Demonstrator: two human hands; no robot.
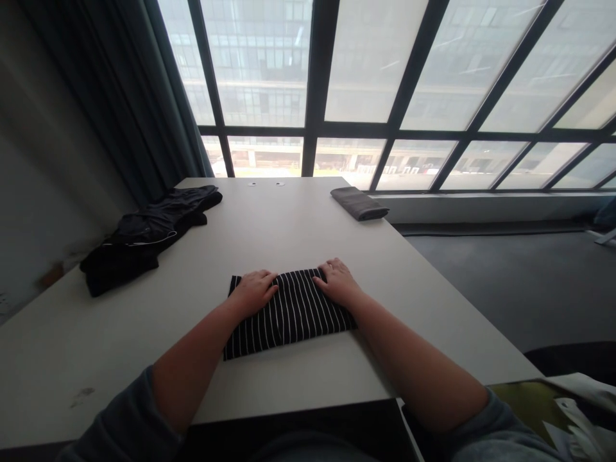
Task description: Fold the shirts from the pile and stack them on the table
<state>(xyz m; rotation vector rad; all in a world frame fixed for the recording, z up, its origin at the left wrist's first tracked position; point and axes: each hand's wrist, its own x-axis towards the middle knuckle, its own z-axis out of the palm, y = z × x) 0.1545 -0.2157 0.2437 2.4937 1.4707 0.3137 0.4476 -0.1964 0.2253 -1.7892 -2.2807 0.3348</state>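
A folded black cloth with thin white stripes lies flat on the white table in front of me. My left hand rests palm down on its left part, fingers stretched toward the far edge and thumb apart. At the far right corner, my right hand lies on the cloth, its fingers extended over the edge and its thumb pointing inward. Neither hand appears to grip the fabric. The parts of the cloth under both palms are hidden.
A pile of dark clothes lies along the table's left side. A folded grey cloth sits near the far right edge. Beyond the table are tall windows and a dark curtain. White and green items are at lower right.
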